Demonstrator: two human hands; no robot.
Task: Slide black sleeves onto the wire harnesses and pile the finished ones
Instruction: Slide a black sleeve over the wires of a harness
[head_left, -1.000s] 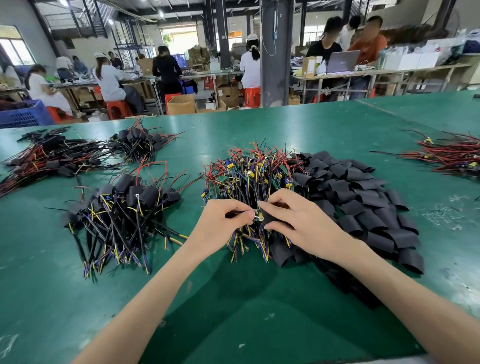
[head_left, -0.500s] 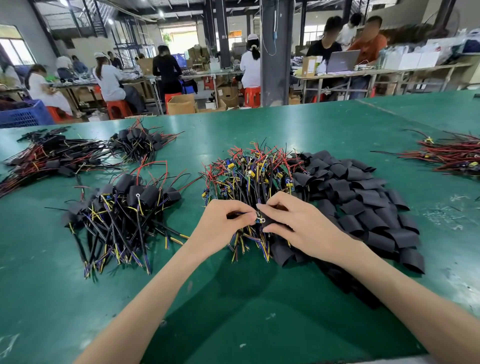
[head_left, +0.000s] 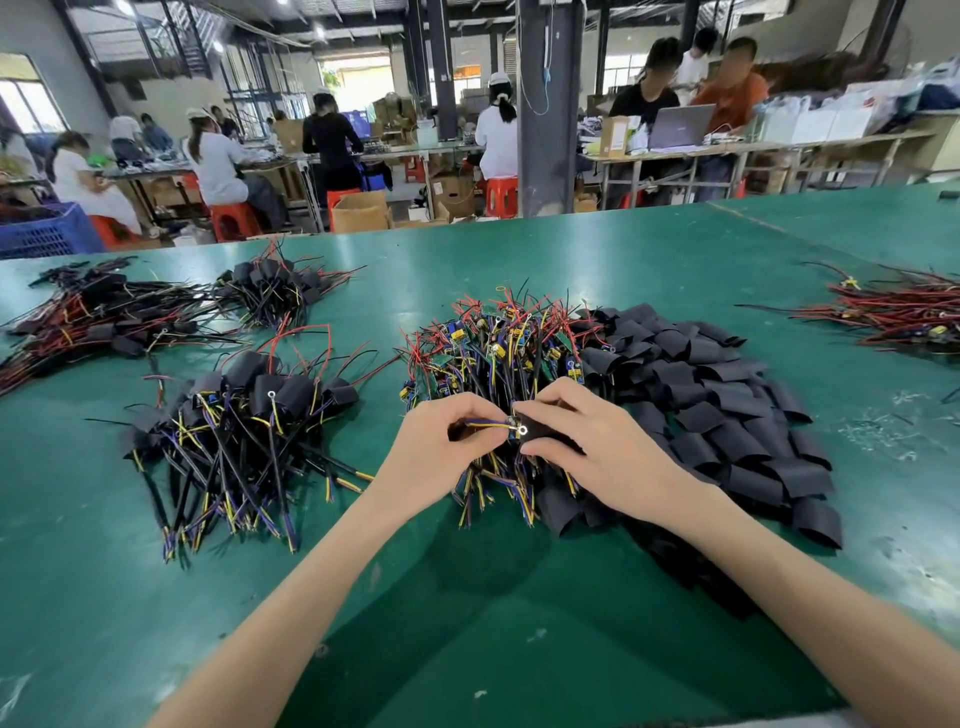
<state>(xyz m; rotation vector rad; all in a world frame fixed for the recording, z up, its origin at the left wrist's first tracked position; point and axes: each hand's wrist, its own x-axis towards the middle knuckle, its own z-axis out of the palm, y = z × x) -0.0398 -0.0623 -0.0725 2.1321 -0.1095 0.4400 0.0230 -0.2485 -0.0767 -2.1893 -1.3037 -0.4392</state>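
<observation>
Black flat sleeve is pinched between the curled fingers of the right hand. The left hand pinches a yellow-and-blue wire harness in its curled fingers, and the harness's silver ring terminal meets the sleeve's edge. Both hands sit over the near edge of the central heap of bare harnesses. Loose black sleeves lie touching that heap's right side. The pile of sleeved harnesses lies to its left, apart, on the green table.

A green table fills the foreground, with a blue crate past its far left edge. Behind it stand a dark pillar, an open cardboard box and an orange stool. People sit at workbenches, and a laptop is open at the right.
</observation>
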